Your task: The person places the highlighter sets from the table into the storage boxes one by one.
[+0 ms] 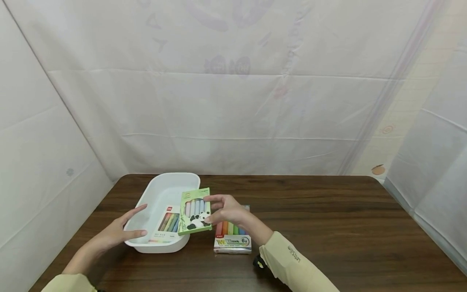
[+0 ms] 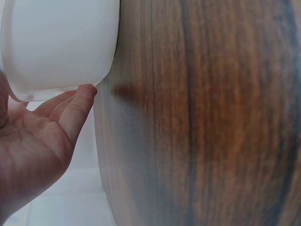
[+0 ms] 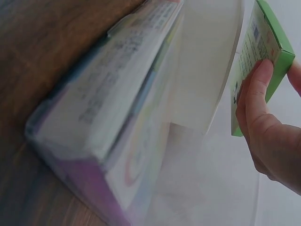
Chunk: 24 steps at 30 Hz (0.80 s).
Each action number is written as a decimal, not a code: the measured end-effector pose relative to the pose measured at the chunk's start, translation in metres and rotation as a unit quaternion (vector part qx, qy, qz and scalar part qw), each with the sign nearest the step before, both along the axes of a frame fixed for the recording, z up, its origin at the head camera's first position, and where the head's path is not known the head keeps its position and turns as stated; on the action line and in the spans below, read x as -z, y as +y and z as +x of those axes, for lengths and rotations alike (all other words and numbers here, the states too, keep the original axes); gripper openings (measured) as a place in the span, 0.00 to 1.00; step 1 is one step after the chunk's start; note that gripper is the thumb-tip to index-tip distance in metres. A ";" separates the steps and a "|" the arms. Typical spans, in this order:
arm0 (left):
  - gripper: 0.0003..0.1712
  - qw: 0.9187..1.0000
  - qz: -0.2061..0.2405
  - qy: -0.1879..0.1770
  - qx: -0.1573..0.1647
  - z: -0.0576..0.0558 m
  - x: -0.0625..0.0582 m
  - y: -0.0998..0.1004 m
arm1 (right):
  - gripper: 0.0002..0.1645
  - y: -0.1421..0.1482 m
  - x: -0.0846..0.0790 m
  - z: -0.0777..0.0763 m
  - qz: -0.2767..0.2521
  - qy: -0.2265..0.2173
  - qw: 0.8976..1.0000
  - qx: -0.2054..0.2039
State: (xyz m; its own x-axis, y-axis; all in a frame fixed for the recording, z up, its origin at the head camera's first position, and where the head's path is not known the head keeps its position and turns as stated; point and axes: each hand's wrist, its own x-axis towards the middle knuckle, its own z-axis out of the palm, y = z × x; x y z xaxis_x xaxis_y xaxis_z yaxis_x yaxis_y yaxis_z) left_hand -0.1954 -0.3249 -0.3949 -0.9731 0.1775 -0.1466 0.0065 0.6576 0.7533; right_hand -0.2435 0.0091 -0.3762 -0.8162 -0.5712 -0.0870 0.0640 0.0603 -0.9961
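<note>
A white plastic bin (image 1: 162, 186) sits at the left of the table, a box of coloured sticks (image 1: 168, 223) lying inside. My left hand (image 1: 114, 233) grips the bin's left rim, thumb and forefinger spread along it; in the left wrist view, fingers of that hand (image 2: 40, 139) touch the bin's outer wall. With thumb and fingers my right hand (image 1: 228, 211) pinches the right edge of a green panda box of pastel sticks (image 1: 195, 211). This box is tilted over the bin's right side. The right wrist view shows its printed back and green edge (image 3: 281, 68).
Just right of the bin, another box of coloured sticks (image 1: 232, 242) lies on the dark wooden table (image 1: 328, 227), partly covered by my right hand. White cloth (image 1: 237, 109) hangs behind the table and at both sides.
</note>
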 end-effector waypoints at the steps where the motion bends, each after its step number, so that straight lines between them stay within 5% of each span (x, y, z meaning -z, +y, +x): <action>1: 0.48 1.000 0.001 0.002 0.002 0.000 0.000 0.000 | 0.33 -0.001 0.000 0.000 -0.002 -0.002 1.000 -0.001; 24: 0.49 1.000 0.004 -0.003 0.000 0.000 -0.001 0.002 | 0.34 -0.018 0.002 0.004 -0.007 -0.021 0.999 0.037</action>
